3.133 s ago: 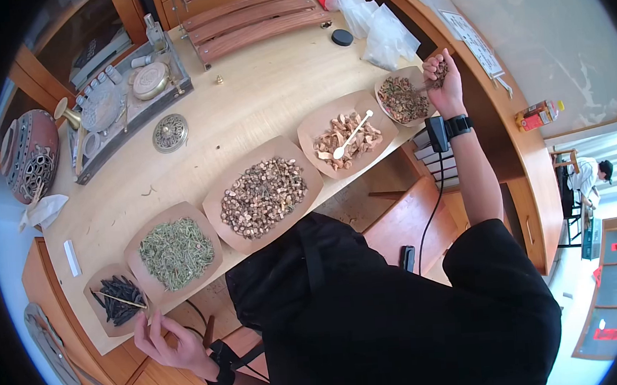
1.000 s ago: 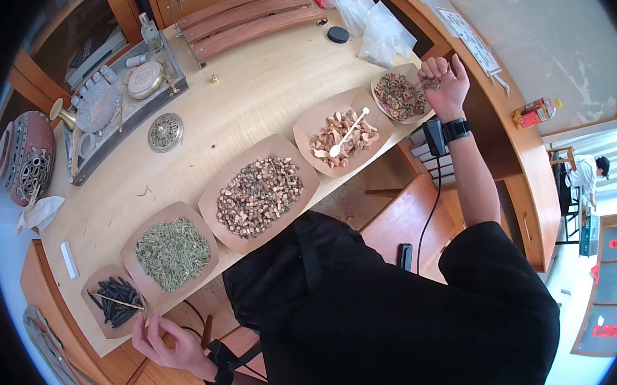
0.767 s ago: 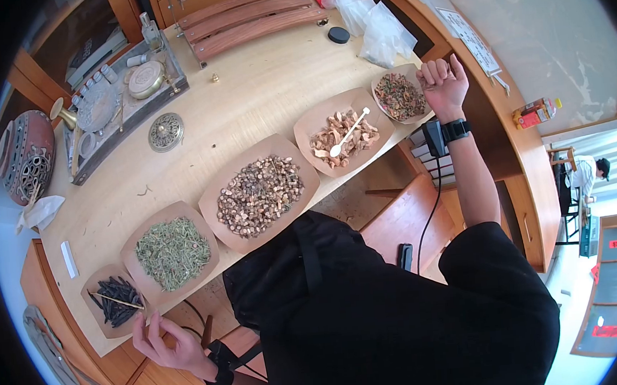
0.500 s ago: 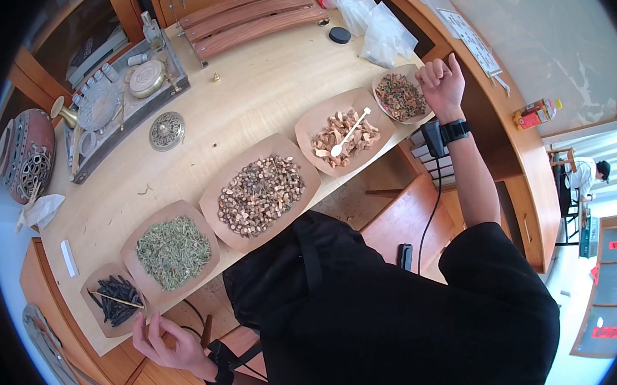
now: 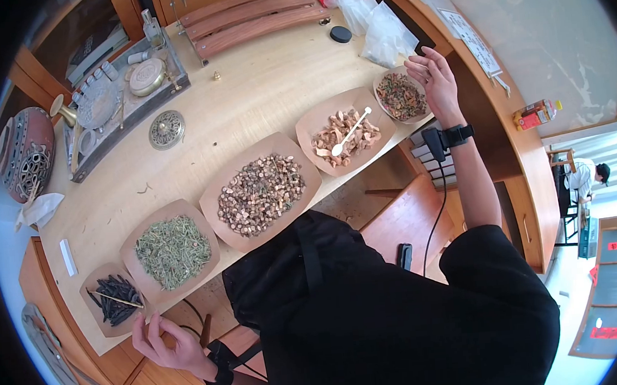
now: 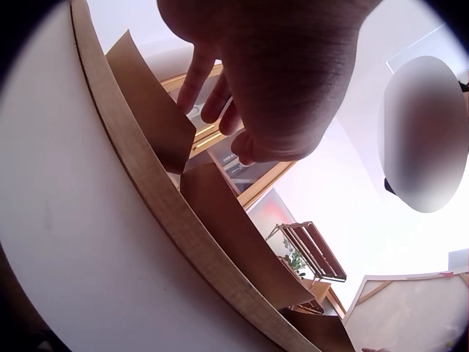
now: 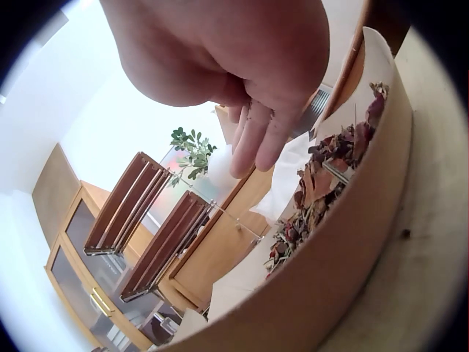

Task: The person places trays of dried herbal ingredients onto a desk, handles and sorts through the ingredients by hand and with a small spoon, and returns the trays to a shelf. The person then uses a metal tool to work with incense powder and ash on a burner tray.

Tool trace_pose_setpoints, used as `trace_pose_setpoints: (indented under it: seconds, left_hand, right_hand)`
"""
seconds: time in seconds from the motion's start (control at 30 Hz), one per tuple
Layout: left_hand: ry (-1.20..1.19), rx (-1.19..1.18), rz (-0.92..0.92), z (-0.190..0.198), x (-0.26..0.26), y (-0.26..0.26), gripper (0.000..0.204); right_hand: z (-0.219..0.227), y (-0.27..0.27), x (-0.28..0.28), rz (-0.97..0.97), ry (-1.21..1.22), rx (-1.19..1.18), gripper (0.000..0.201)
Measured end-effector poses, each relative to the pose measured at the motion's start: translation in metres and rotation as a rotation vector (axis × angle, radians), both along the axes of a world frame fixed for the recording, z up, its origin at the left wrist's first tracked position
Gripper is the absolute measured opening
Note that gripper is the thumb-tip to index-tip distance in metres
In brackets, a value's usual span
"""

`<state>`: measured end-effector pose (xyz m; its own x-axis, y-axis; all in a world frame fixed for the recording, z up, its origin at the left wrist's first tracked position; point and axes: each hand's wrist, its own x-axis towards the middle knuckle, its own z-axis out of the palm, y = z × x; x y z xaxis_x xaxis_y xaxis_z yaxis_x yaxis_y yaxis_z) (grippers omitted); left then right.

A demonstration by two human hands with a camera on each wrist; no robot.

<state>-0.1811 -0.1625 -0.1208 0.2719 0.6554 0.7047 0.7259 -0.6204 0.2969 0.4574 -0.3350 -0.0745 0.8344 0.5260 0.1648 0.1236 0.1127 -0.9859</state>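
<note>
Right hand [image 5: 438, 83] uncurls by the smallest tray

It was bunched up a moment ago, and now its fingers are longer and looser. Looking from the head, I see it just above the edge of the smallest tray [image 5: 418, 118], where the dried flower bits [image 5: 402, 96] lie. The left hand [image 5: 167, 343] is by the tray of black sticks [image 5: 94, 316], its fingers apart and a bit bent. Three more trays sit between, with green bits [image 5: 173, 252], brown chunks [image 5: 261, 194] and pale chips under a white spoon [image 5: 352, 132].

From the left wrist, the fingers are spread near a brown tray side. I can't tell if they touch it.

From the right wrist, the fingers hang nearly straight and close together, with little specks on them. The flower bits are beside them in the tray.
</note>
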Motion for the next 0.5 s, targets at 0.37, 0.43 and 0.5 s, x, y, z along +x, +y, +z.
trace_pose_setpoints:
  seconds: [0.37,0.43,0.5]
  left_hand:
    - [0.004,0.004,-0.008,0.000,-0.001,0.001,0.025]
    - [0.005,0.009,-0.010,0.000,-0.001,0.000,0.025]
    - [0.010,0.011,-0.004,0.001,0.000,0.000,0.026]
  right_hand:
    - [0.010,-0.011,-0.009,0.094,0.050,0.107,0.048]
    - [0.010,-0.015,-0.004,0.103,0.115,0.149,0.047]
    - [0.010,-0.015,-0.002,0.113,0.180,0.192,0.047]
